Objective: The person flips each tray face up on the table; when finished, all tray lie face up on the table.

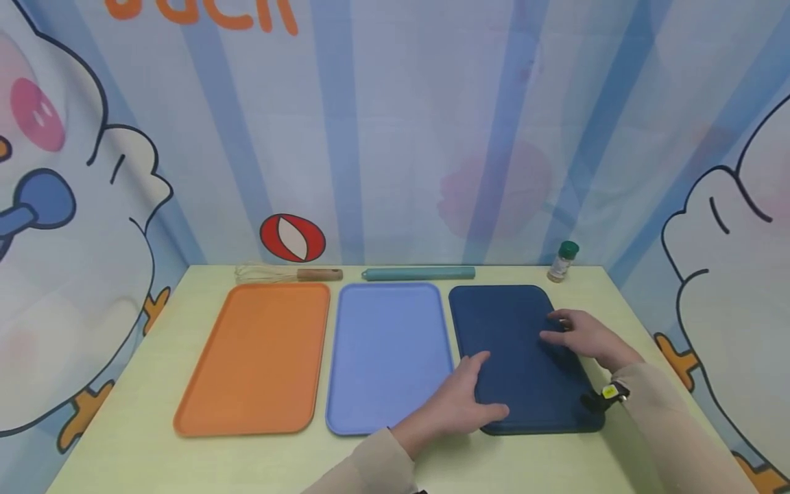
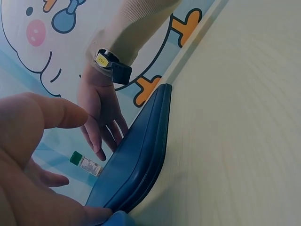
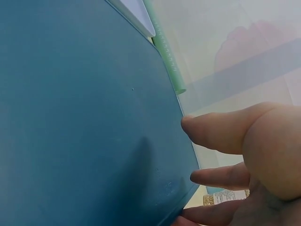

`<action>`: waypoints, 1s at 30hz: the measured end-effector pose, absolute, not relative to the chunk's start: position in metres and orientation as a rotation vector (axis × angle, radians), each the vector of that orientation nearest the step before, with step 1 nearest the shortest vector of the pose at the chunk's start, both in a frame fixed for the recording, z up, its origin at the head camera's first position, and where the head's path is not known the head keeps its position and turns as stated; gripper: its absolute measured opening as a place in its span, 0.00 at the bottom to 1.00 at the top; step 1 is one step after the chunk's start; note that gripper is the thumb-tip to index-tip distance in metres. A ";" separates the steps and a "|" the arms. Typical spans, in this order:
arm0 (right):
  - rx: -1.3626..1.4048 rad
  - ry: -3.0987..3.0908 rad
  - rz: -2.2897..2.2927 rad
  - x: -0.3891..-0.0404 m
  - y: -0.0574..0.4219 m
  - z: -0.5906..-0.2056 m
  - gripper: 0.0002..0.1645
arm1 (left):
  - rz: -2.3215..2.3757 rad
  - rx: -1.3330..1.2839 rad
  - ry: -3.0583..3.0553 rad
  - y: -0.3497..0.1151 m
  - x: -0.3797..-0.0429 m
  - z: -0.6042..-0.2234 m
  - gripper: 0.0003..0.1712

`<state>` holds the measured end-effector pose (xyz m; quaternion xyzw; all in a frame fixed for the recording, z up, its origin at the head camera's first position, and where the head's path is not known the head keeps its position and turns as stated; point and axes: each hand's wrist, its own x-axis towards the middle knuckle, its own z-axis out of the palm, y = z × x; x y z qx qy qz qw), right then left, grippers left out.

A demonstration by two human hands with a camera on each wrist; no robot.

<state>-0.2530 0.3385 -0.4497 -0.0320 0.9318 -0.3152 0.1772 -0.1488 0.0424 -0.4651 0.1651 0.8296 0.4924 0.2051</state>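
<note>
Dark blue tray (image 1: 512,329) lies flat at the right end of the table (image 1: 247,466). Left hand (image 1: 458,403) at its near left side, thumb and fingers spread wide, nothing gripped. Right hand (image 1: 586,334) at its right edge, fingers likewise well apart and holding nothing. Cannot tell whether either hand touches the tray. Left wrist view: rim shows as a doubled line; one tray or two stacked, cannot tell. Part of the tray's left edge is hidden by the left hand, part of its right edge by the right.

Light blue tray (image 1: 389,350) just beside it, near right corner covered by the left hand and wrist. Orange tray (image 1: 259,357) farther left, whole outline visible.

Along the back edge: whisk (image 1: 317,274) behind the orange tray, its wires faint against the pale surface; teal rod (image 1: 420,274), its pale marks in the right wrist view too blurred to read; jar (image 1: 562,262) with green lid, upright near the back right corner, label too small to make out. Right wrist view has fingers across part of the jar, its lid unseen.

Small camera (image 1: 607,394) at the right cuff. Backdrop (image 1: 401,137) behind: orange lettering cut off at the top, printed figures cropped at both sides.
</note>
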 end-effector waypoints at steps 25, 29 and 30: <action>0.067 2.512 -1.151 -0.255 0.349 -0.452 0.43 | 1.304 0.444 2.338 0.050 -0.151 -0.468 0.52; 0.103 2.487 -1.207 -0.256 0.352 -0.452 0.42 | 1.282 0.443 2.369 0.052 -0.149 -0.468 0.53; 0.108 2.478 -1.223 -0.256 0.353 -0.452 0.42 | 1.278 0.441 2.375 0.052 -0.149 -0.468 0.53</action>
